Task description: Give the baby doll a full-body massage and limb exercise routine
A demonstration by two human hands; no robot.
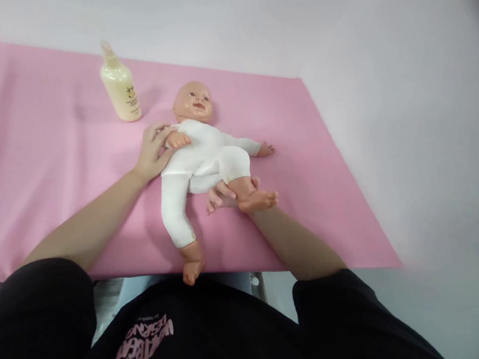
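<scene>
A baby doll (202, 143) with a white cloth body lies on its back on the pink cover, its head toward the far edge. At the doll's side, by its bent arm, my left hand (152, 152) rests with fingers spread against the body and arm. My right hand (223, 196) is under the doll's raised, bent leg, near the ankle; its fingers are curled around the leg and partly hidden by it. The doll's other leg hangs down to the near table edge.
A pale yellow pump bottle (121, 92) stands on the pink cover (50, 152) beyond my left hand. The table's right edge slants down toward the near corner. A white wall is behind.
</scene>
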